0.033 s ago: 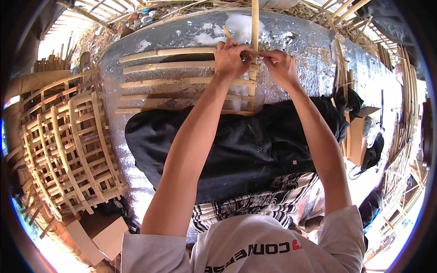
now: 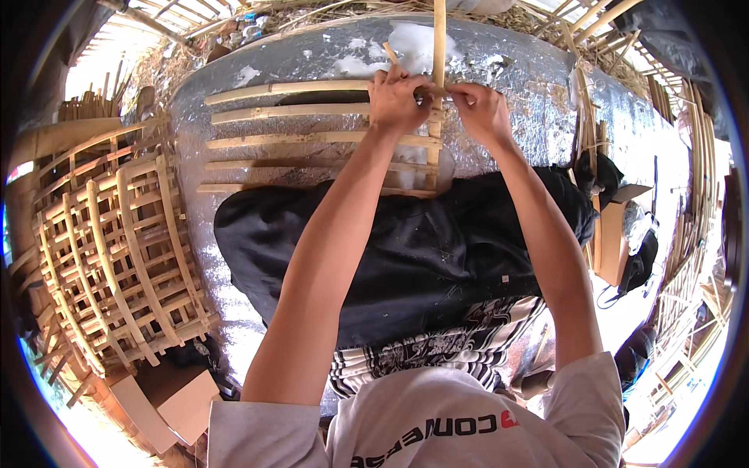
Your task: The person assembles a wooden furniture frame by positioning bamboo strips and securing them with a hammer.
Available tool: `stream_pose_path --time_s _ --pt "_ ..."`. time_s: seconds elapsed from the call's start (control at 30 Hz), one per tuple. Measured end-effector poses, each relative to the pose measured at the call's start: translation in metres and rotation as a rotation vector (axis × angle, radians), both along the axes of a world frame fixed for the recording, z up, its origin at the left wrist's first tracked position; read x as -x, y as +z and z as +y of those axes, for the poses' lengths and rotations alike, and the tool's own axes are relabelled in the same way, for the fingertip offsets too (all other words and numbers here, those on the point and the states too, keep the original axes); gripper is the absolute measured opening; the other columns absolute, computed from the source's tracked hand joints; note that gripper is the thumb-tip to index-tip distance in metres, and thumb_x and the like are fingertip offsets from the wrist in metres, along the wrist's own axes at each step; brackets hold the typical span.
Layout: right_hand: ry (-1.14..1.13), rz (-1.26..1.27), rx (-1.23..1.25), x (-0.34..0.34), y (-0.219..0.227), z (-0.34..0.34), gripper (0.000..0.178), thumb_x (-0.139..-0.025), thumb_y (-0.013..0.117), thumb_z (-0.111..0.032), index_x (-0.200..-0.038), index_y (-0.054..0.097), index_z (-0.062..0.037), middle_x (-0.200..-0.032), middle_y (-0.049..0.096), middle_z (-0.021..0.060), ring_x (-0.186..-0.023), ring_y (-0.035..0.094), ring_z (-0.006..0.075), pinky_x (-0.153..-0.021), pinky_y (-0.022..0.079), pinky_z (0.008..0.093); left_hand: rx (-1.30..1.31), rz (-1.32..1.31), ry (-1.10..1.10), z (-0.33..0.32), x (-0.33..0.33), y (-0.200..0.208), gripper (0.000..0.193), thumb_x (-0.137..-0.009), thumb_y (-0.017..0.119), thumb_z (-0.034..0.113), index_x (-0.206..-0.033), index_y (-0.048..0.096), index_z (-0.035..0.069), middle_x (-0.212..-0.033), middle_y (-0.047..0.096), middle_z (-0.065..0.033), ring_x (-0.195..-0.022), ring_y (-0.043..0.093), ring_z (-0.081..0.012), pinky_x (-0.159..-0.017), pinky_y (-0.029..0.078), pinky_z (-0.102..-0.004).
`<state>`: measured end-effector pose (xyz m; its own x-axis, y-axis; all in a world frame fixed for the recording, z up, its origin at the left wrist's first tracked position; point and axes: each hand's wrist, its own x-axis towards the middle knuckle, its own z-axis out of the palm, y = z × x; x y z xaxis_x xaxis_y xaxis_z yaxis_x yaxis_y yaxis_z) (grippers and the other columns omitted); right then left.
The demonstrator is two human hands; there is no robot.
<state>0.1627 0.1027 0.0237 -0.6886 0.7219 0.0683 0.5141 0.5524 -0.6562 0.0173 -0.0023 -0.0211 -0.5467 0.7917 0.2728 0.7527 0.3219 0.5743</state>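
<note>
My left hand (image 2: 399,100) is closed at the upper part of a bamboo frame, and the tip of a short bamboo piece (image 2: 390,52) sticks out above its fingers. My right hand (image 2: 480,109) pinches just right of the upright bamboo strip (image 2: 439,43). Between the two hands a thin end crosses that upright; what the right fingertips hold is too small to make out. Several bamboo slats (image 2: 312,141) run left from the upright, roughly parallel with gaps between. The left hand and forearm cover parts of them. Black cloth (image 2: 390,257) lies over my lap below the slats.
A silvery sheet (image 2: 538,101) lies under the frame. A bamboo lattice (image 2: 117,257) stands at left, above an open cardboard box (image 2: 187,409). Another carton (image 2: 611,242) and dark bags (image 2: 641,257) are at right. Bamboo poles (image 2: 694,156) line the right side.
</note>
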Motion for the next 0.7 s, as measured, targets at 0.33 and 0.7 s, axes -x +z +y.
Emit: stream_pose_path --time_s 0.33,0.7 --pt "0.073 0.036 -0.097 0.0096 -0.0081 0.0039 0.011 -0.089 0.061 -0.011 -0.097 0.068 -0.0073 -0.086 0.073 0.0143 -0.072 0.073 0.0293 -0.067 0.058 0.0375 0.023 -0.047 -0.006 -0.0005 -0.0014 0.0045 0.023 -0.073 0.076 0.025 -0.095 0.075 0.03 -0.103 0.063 0.0003 -0.099 0.055 -0.0289 -0.087 0.042 -0.0433" --pt "0.231 0.054 -0.258 0.0135 -0.0029 0.0038 0.007 -0.091 0.062 -0.009 -0.09 0.063 -0.0024 -0.076 0.07 0.0164 -0.063 0.069 0.0317 -0.056 0.056 0.0423 0.017 -0.069 -0.032 -0.0026 0.0008 0.0063 0.022 -0.076 0.072 0.02 -0.097 0.075 0.027 -0.101 0.063 0.0003 -0.098 0.055 -0.0271 -0.085 0.04 -0.0438"
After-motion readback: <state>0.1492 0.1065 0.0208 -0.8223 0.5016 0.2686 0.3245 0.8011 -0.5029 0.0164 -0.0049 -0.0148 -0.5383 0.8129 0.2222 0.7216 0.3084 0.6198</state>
